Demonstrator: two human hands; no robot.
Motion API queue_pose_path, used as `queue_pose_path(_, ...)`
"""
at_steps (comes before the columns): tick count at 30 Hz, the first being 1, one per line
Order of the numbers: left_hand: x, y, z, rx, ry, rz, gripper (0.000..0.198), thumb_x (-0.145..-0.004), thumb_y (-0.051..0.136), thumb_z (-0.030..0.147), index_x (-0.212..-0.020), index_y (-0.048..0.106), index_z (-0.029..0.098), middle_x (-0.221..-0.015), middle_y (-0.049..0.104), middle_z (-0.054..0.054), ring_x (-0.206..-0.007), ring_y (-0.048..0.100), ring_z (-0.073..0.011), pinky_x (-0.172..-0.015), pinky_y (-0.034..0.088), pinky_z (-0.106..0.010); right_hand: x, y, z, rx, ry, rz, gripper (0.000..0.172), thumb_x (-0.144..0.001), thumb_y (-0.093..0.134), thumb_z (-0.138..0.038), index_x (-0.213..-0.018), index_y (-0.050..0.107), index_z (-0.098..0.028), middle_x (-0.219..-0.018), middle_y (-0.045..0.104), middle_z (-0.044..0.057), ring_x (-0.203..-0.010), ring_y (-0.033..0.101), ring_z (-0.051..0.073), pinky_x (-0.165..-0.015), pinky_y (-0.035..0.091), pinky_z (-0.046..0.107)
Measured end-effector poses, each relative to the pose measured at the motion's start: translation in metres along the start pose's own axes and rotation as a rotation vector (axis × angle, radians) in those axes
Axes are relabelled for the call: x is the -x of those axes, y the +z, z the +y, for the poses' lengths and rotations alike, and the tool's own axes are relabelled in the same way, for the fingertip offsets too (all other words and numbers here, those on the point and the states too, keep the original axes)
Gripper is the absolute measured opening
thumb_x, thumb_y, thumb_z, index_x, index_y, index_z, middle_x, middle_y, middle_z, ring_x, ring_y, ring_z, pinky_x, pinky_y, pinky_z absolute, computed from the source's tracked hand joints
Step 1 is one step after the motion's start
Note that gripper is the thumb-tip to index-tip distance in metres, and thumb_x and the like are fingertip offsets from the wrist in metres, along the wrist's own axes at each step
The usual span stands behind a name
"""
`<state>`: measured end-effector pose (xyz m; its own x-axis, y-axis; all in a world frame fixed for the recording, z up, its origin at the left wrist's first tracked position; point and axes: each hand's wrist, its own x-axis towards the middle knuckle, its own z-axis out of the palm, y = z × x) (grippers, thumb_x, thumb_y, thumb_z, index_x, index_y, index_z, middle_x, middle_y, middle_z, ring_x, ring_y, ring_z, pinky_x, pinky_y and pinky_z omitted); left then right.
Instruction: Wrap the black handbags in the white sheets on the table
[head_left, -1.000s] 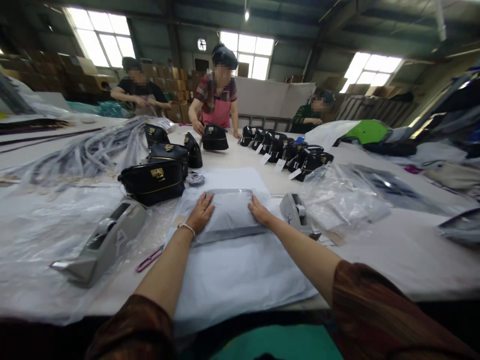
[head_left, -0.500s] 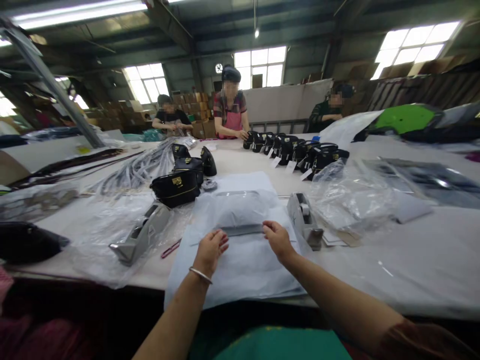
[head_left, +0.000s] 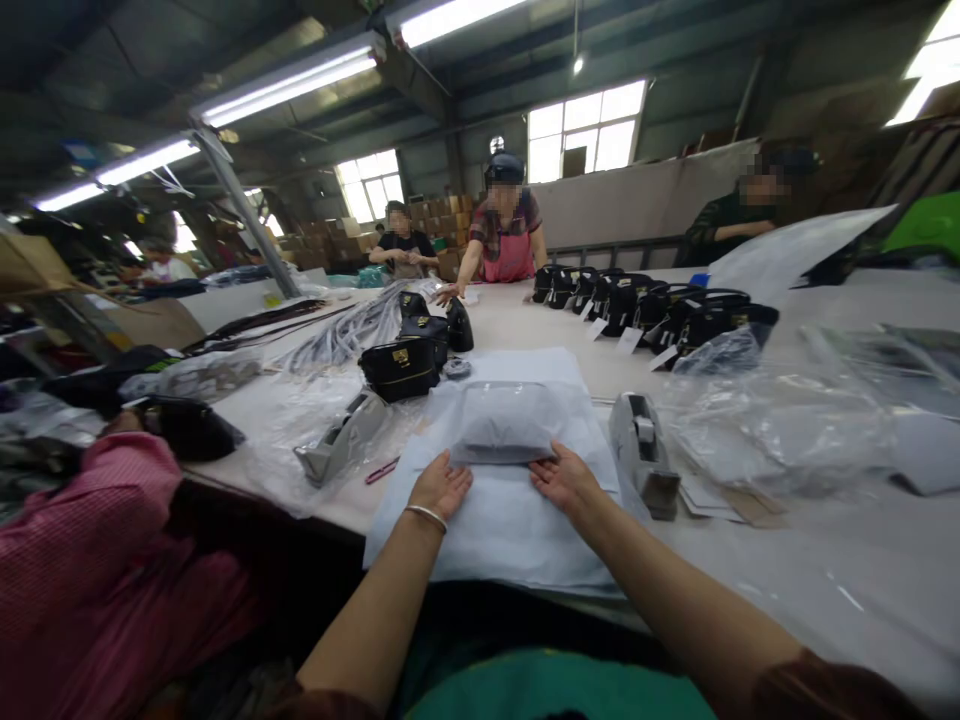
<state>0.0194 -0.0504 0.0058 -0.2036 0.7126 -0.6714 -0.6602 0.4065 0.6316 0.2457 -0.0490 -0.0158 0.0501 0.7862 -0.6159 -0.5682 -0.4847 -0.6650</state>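
Observation:
A grey wrapped parcel in clear plastic (head_left: 508, 424) lies on white sheets of paper (head_left: 510, 520) in front of me. My left hand (head_left: 442, 484), with a bracelet on the wrist, rests flat on the paper at the parcel's near left corner, fingers stretched out. My right hand (head_left: 564, 477) touches the parcel's near right edge, fingers spread and slightly bent. Neither hand holds anything.
Grey tape dispensers stand left (head_left: 341, 448) and right (head_left: 643, 452) of the paper. Black handbags (head_left: 399, 366) sit behind, more in a row (head_left: 660, 310) at back right. Loose plastic bags (head_left: 780, 420) lie right. A person in a pink sleeve (head_left: 90, 540) is at my left; others work across the table.
My hands slid from the top of the parcel down to its near edge and corners. The view swung left, and the pink-sleeved person came into view.

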Motion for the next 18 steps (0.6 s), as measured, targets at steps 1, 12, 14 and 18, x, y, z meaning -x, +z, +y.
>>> queue_pose_path(1,-0.003,0.004,-0.001,0.003,-0.019,0.001,0.033,-0.096,0.061,0.032,-0.123,0.055,0.015,-0.114,0.062,-0.014,-0.097,0.068,-0.0214,-0.08,0.059,-0.033,0.0,0.002,0.0,0.013,-0.003,0.004,0.027,-0.103,0.037,-0.043,-0.115,0.054,-0.027,-0.109,0.063,0.008,-0.093,0.067,0.018,-0.071,0.053,0.028)
queue_pose_path(12,-0.031,0.057,0.02,0.055,-0.044,0.031,0.02,-0.093,0.063,0.039,-0.096,0.062,0.019,-0.069,0.061,0.001,-0.057,0.061,-0.0141,-0.056,0.053,-0.025,-0.022,0.031,-0.026,-0.221,0.112,0.092,0.031,-0.097,0.056,-0.047,-0.081,0.051,-0.022,-0.062,0.052,-0.004,-0.054,0.052,0.014,-0.054,0.047,0.024)
queue_pose_path(14,-0.031,0.064,0.021,0.036,-0.05,-0.011,0.01,-0.093,0.061,0.028,-0.099,0.063,0.02,-0.068,0.062,0.002,-0.053,0.061,-0.0124,-0.053,0.053,-0.022,-0.027,0.036,-0.029,-0.287,0.084,0.107,0.024,-0.097,0.059,-0.041,-0.085,0.055,-0.021,-0.064,0.056,-0.003,-0.056,0.054,0.014,-0.055,0.049,0.025)
queue_pose_path(18,-0.045,0.072,0.024,0.032,-0.017,-0.134,0.021,-0.093,0.054,0.017,-0.11,0.065,0.02,-0.073,0.067,0.001,-0.058,0.066,-0.0131,-0.059,0.06,-0.024,-0.047,0.045,-0.036,-0.48,0.002,0.041,0.016,-0.096,0.061,-0.034,-0.101,0.061,-0.019,-0.078,0.066,0.0,-0.071,0.062,0.017,-0.066,0.058,0.032)
